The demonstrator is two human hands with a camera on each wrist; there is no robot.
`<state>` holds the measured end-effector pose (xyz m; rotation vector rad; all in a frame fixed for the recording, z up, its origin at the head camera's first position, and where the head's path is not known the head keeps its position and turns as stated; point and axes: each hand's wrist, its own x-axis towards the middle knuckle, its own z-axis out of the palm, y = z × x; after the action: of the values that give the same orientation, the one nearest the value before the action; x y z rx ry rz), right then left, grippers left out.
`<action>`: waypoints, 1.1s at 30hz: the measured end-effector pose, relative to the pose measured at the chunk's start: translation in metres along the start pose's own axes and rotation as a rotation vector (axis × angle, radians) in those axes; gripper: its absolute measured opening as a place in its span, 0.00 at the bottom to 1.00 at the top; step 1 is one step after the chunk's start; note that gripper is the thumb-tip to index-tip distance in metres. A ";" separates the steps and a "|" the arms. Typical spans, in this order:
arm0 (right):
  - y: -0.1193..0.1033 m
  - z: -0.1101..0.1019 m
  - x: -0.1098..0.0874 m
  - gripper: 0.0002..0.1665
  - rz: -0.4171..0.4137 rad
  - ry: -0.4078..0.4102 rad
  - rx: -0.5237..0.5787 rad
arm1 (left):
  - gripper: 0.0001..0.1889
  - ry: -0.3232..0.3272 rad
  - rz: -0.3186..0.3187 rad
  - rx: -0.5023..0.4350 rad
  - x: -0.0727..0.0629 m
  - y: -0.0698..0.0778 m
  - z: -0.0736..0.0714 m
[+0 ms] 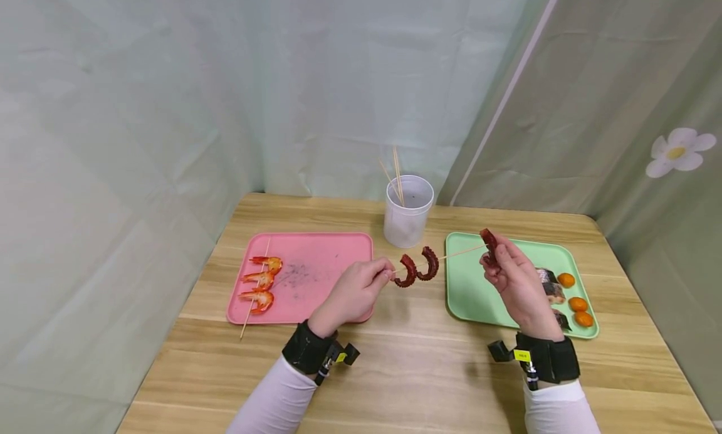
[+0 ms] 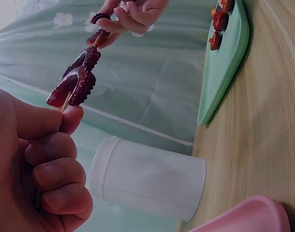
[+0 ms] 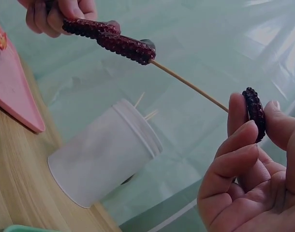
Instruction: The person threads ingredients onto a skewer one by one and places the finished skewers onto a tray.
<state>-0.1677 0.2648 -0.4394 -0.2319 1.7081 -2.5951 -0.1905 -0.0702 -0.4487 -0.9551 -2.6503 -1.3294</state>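
A person at a wood-grain table (image 1: 417,390) holds a wooden skewer (image 1: 462,251) raised above the tabletop, between a pink tray (image 1: 321,271) and a green tray (image 1: 468,290); the left hand (image 1: 356,288) pinches the skewer near one end, its other fingers curled in, with two curved, dark red tentacle pieces (image 1: 428,264) threaded just beside the grip; the right hand (image 1: 514,285), over the green tray, grips a third piece (image 1: 489,244) between thumb and fingers at the skewer's far end, though whether the point has pierced it cannot be told; on the pink tray lie three orange-red shrimp (image 1: 258,301) on a second skewer (image 1: 246,321), which juts past the near edge; the green tray bears three small orange rounds (image 1: 566,280) and dark-skinned chunks (image 1: 553,292), partly hidden by the right arm; behind, near a pale green curtain (image 1: 361,95), a white tub (image 1: 404,227) holds several thin sticks (image 1: 397,170)
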 end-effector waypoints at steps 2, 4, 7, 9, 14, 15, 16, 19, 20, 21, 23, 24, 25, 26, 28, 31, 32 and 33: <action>0.000 0.001 0.000 0.18 -0.001 0.009 -0.016 | 0.08 -0.001 -0.004 0.002 0.000 0.000 0.000; -0.001 0.003 -0.001 0.18 -0.007 0.031 -0.056 | 0.08 0.000 -0.005 0.004 0.000 0.000 0.000; -0.002 0.006 -0.001 0.19 -0.029 0.082 -0.147 | 0.08 0.001 -0.003 0.004 0.000 0.000 0.000; -0.002 0.009 -0.002 0.21 -0.055 0.121 -0.227 | 0.08 -0.001 -0.005 0.000 0.000 0.001 0.000; 0.002 0.016 -0.003 0.22 -0.121 0.205 -0.398 | 0.09 -0.004 0.000 -0.005 -0.001 0.001 0.000; 0.003 0.018 -0.003 0.21 -0.130 0.215 -0.419 | 0.09 -0.004 0.004 -0.003 -0.001 0.002 0.000; 0.004 0.019 -0.003 0.21 -0.137 0.223 -0.436 | 0.09 -0.003 0.006 -0.003 -0.001 0.002 0.000; 0.006 0.023 -0.003 0.22 -0.145 0.221 -0.454 | 0.09 -0.004 0.013 0.003 -0.001 0.002 0.000; 0.006 0.025 -0.003 0.22 -0.144 0.214 -0.452 | 0.09 -0.004 0.015 0.006 -0.001 0.002 0.000; 0.007 0.026 -0.003 0.23 -0.143 0.208 -0.448 | 0.09 -0.004 0.018 0.006 -0.001 0.002 0.000; 0.007 0.029 -0.003 0.27 -0.135 0.201 -0.430 | 0.09 0.000 0.022 0.005 -0.001 0.002 0.000; 0.007 0.030 -0.003 0.29 -0.129 0.200 -0.423 | 0.09 0.004 0.022 0.005 -0.001 0.002 0.000; 0.007 0.030 -0.003 0.31 -0.123 0.199 -0.416 | 0.09 0.009 0.022 0.001 -0.001 0.002 0.000; 0.007 0.031 -0.003 0.32 -0.115 0.196 -0.407 | 0.09 0.014 0.025 -0.001 -0.001 0.002 0.000; 0.006 0.031 -0.003 0.35 -0.095 0.185 -0.392 | 0.08 0.024 0.028 -0.003 -0.002 0.002 -0.001; 0.003 0.032 -0.003 0.35 -0.054 0.138 -0.399 | 0.08 0.029 0.035 -0.005 -0.002 0.001 -0.002; 0.002 0.032 -0.003 0.35 -0.041 0.120 -0.408 | 0.08 0.027 0.038 -0.005 -0.002 0.001 -0.002; 0.001 0.032 -0.004 0.35 -0.028 0.105 -0.420 | 0.08 0.026 0.043 -0.006 -0.002 0.001 -0.002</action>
<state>-0.1599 0.2358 -0.4283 -0.1288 2.2887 -2.2716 -0.1892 -0.0724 -0.4472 -0.9827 -2.5931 -1.3325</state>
